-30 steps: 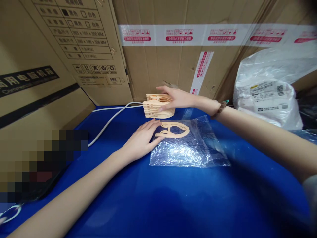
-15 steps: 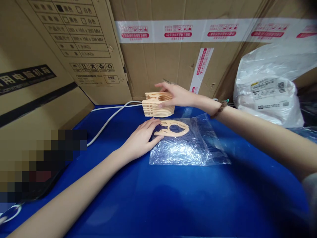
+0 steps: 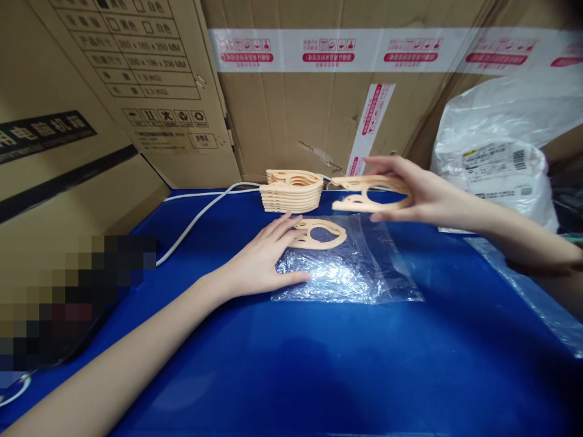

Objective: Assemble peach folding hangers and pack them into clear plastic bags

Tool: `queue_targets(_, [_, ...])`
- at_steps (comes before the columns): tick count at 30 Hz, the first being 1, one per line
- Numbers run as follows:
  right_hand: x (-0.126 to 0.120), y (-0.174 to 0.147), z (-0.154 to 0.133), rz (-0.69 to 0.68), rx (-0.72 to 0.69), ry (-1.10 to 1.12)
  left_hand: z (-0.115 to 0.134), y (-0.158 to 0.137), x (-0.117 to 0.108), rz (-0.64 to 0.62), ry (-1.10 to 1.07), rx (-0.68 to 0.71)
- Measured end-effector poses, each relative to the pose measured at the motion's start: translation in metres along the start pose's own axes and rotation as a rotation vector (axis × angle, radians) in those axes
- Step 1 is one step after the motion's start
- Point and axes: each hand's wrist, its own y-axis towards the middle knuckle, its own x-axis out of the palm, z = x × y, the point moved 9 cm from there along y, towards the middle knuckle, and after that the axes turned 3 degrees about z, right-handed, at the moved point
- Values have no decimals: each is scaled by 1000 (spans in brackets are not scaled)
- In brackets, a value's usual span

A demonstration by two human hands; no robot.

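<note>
Curling fingers round a beige frame, right hand points leftward, left hand uncurled.

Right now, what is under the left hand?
The left hand covers one end of a beige piece and some clear plastic; what its palm covers is hidden.

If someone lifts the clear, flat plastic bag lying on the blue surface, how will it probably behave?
The clear, flat plastic bag is probably floppy: its film is wrinkled. It is likely light: the blue surface shows through its thin-looking film. The cream, looped, plastic-looking piece on or inside it might shift if tilted.
</note>
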Motion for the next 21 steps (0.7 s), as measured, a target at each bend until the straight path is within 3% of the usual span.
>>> queue_targets(5, [-5, -55, 32, 0, 53, -143, 7, -4, 9, -132, -33, 7])
queue_targets(10, [-1, -84, 45, -98, 171, -140, 10, -5, 11, -220, -35, -7])
queue_targets(21, [30, -84, 17, -216, 100, -202, 10, -6, 15, -241, -31, -16])
